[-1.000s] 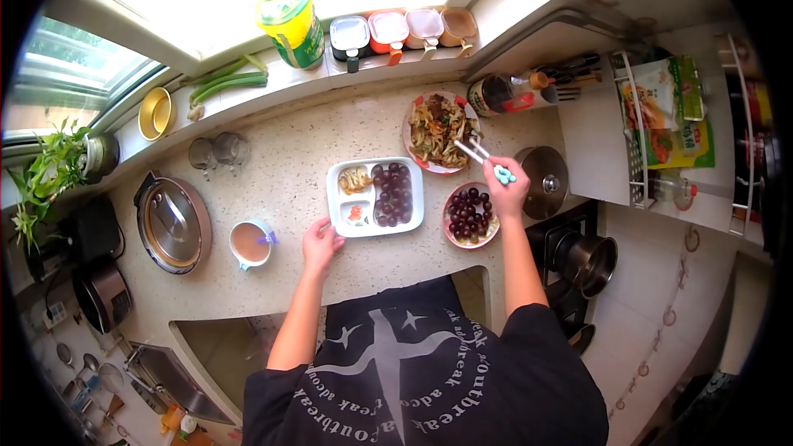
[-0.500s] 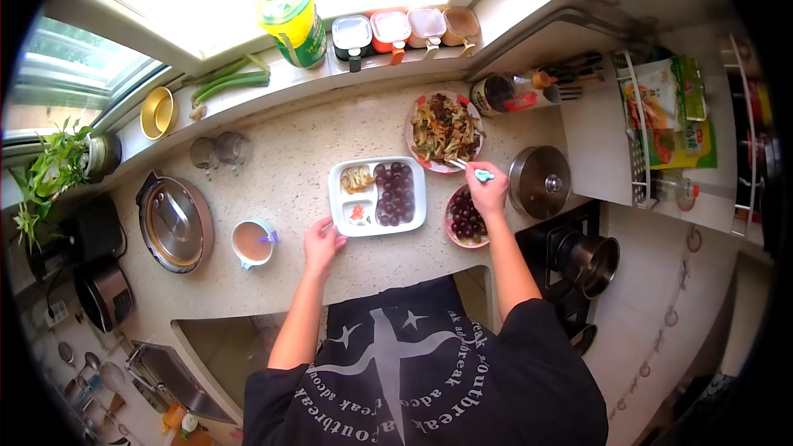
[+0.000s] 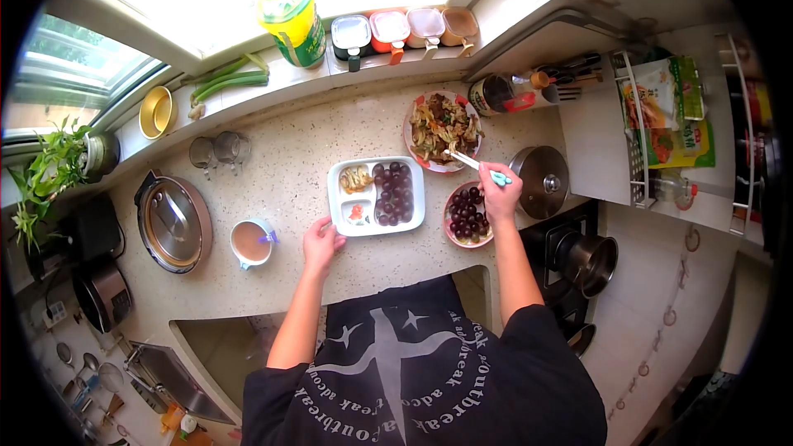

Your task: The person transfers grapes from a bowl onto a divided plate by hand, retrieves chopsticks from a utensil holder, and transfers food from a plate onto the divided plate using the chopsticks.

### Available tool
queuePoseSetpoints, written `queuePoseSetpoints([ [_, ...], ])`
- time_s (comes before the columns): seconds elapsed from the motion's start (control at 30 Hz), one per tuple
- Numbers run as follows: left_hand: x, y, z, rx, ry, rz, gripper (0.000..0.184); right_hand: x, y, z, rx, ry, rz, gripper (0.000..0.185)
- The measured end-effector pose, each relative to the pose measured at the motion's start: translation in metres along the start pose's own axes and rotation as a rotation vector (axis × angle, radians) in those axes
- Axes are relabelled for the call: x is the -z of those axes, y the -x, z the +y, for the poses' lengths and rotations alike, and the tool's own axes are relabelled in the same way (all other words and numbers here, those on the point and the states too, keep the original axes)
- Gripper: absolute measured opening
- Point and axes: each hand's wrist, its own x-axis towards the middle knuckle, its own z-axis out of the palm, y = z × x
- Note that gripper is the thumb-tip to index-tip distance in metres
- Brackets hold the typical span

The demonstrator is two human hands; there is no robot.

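My right hand [image 3: 500, 192] is closed round a pair of white chopsticks [image 3: 464, 159] with teal fittings near the grip. Their tips reach into a stir-fried dish with sliced vegetables and meat on a red-rimmed plate [image 3: 408, 139]. Below that hand sits a bowl of dark grapes [image 3: 468, 216]. A white divided lunch tray [image 3: 349, 196] lies left of the bowl; its compartments hold dark grapes, a portion of the stir-fry and some small reddish pieces. My left hand [image 3: 322, 241] rests at the tray's lower left corner, thumb and fingers apart.
A mug of brown drink [image 3: 251, 242] and a lidded pan [image 3: 175, 223] stand on the left. Two glasses [image 3: 219, 150] are behind them. A lidded pot [image 3: 539, 182] and a sauce bottle [image 3: 491, 95] are at the right, near a stove with a saucepan [image 3: 588, 263]. Seasoning boxes [image 3: 390, 27] line the sill.
My right hand has shifted slightly right, and the chopsticks now slant further up and left, with their tips over the stir-fry. My left hand and the tray have stayed put.
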Motion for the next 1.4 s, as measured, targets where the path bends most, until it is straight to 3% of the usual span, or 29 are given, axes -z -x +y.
queuePoseSetpoints([
  [0.27,0.001,-0.001,0.000,-0.002,-0.012,0.003,0.035,-0.005,-0.004,0.013,-0.010,0.059,-0.001,0.011],
  [0.47,0.001,-0.002,-0.001,-0.011,-0.026,-0.004,0.033,-0.017,0.032,-0.002,0.042,0.029,-0.177,0.009],
  [0.53,0.003,-0.002,-0.002,-0.013,-0.023,-0.012,0.033,-0.035,0.055,-0.024,-0.034,0.045,-0.308,0.010],
  [0.73,0.001,0.001,0.002,-0.009,-0.023,-0.014,0.033,-0.096,0.105,0.005,0.126,0.154,-0.535,0.011],
  [0.9,0.000,0.001,0.000,-0.004,0.027,-0.002,0.034,-0.115,0.117,0.012,0.229,0.252,-0.565,0.016],
  [1.07,0.000,-0.002,-0.001,-0.002,-0.008,-0.004,0.033,-0.072,0.091,-0.014,0.254,0.252,-0.489,0.017],
  [1.27,0.002,-0.001,0.001,0.020,-0.009,-0.014,0.035,-0.009,0.023,-0.019,0.066,0.091,-0.072,0.014],
  [1.33,0.002,-0.001,0.002,0.013,-0.006,-0.023,0.036,-0.002,0.004,-0.021,0.179,0.173,-0.068,0.016],
  [1.4,0.003,-0.001,0.002,0.009,-0.003,-0.029,0.036,-0.001,-0.008,-0.030,0.507,0.406,-0.121,0.019],
])
